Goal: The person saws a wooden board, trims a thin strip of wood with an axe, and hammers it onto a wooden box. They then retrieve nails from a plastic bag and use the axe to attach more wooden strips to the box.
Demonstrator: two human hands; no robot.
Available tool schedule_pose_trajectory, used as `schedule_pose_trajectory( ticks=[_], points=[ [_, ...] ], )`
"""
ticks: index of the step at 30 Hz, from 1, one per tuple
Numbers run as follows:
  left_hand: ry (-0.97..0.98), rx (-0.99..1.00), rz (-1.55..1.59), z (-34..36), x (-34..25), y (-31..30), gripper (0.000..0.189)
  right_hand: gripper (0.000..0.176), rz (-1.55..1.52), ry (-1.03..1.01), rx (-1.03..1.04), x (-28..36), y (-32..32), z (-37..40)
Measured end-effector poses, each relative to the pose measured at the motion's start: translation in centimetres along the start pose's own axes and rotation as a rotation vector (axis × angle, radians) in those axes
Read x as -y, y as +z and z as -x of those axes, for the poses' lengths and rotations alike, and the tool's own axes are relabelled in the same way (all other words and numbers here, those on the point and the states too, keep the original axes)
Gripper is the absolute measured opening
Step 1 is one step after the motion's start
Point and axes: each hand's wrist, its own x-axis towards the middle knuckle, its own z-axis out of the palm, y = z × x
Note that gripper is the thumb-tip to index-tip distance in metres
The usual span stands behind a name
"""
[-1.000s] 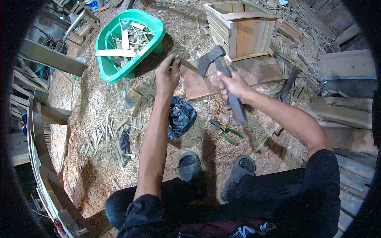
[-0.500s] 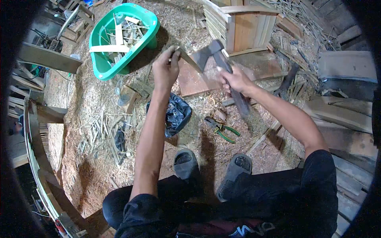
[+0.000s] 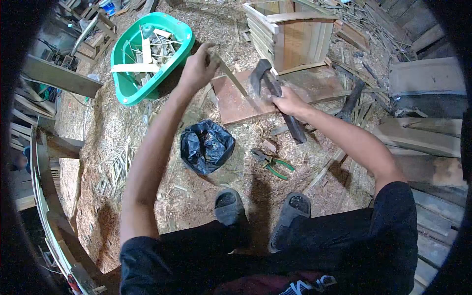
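Note:
My left hand (image 3: 199, 68) is closed on the upper end of a thin wooden strip (image 3: 233, 77). The strip slants down to the right, its lower end over a flat reddish-brown board (image 3: 314, 89) on the ground. My right hand (image 3: 291, 102) grips the dark handle of a hatchet (image 3: 273, 84) about midway. The hatchet's head points up and away from me, just right of the strip and above the board. Nearer my feet, pliers with green handles (image 3: 276, 166) lie on the ground with their handles spread.
A green tub (image 3: 118, 84) of wood offcuts stands at the far left. An opened black plastic bag (image 3: 206, 147) sits before my feet. Behind the board is a slatted wooden box (image 3: 300, 44). Shavings cover the floor; planks (image 3: 423, 140) are stacked at right.
My left hand has shifted left and slightly up, its elbow swinging outward, so the strip stands apart from the hatchet head. The hatchet has turned a little and dropped slightly.

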Motion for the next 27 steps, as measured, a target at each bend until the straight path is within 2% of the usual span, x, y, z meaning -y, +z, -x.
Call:
schedule_pose_trajectory(
  ticks=[1, 2, 5, 6, 10, 13, 14, 17, 20, 23, 26, 27],
  points=[
    [-0.028, 0.079, 0.014, -0.3, 0.9, -0.9, 0.024, 0.02, -0.002, 0.01, -0.023, 0.2, 0.1, 0.3],
    [0.03, 0.148, 0.001, -0.3, 1.6, -1.6, 0.022, 0.022, 0.065, -0.027, -0.052, -0.3, 0.2, 0.4],
    [0.19, 0.217, -0.092, 0.5, 1.8, -3.1, 0.021, 0.021, 0.154, -0.243, -0.103, -6.9, 1.4, -1.2],
    [0.125, 0.266, -0.184, 0.8, 1.0, -3.7, 0.021, 0.02, 0.091, 0.123, 0.0, -3.9, 0.8, 0.5],
    [0.194, 0.149, -0.114, 2.0, 2.6, -2.5, 0.02, 0.017, -0.003, 0.016, -0.046, -3.8, 0.6, 1.3],
    [0.186, 0.135, -0.019, 2.5, 2.4, -1.9, 0.015, 0.018, -0.025, 0.111, -0.009, -4.4, 0.5, 1.2],
    [-0.012, 0.248, 0.099, 2.8, 2.2, -1.9, 0.018, 0.019, -0.044, 0.149, -0.013, -4.8, 0.8, 1.2],
    [0.05, 0.096, 0.321, 3.3, 2.9, -0.5, 0.027, 0.022, 0.108, -0.013, -0.135, -6.5, 1.6, 0.7],
    [-0.031, 0.155, 0.339, 3.3, 3.6, -0.2, 0.035, 0.021, 0.051, 0.059, -0.132, -4.3, 1.3, 1.6],
    [-0.043, 0.195, 0.271, 3.4, 3.9, 0.0, 0.038, 0.022, -0.054, 0.038, -0.059, -6.5, 1.2, 0.7],
    [0.137, 0.23, -0.019, 3.3, 3.1, -0.9, 0.044, 0.023, -0.1, 0.082, -0.1, -7.9, 1.7, 0.3],
    [0.136, 0.225, -0.028, 3.3, 3.1, -0.8, 0.045, 0.02, -0.097, 0.094, -0.107, -7.6, 1.7, 0.4]
  ],
)
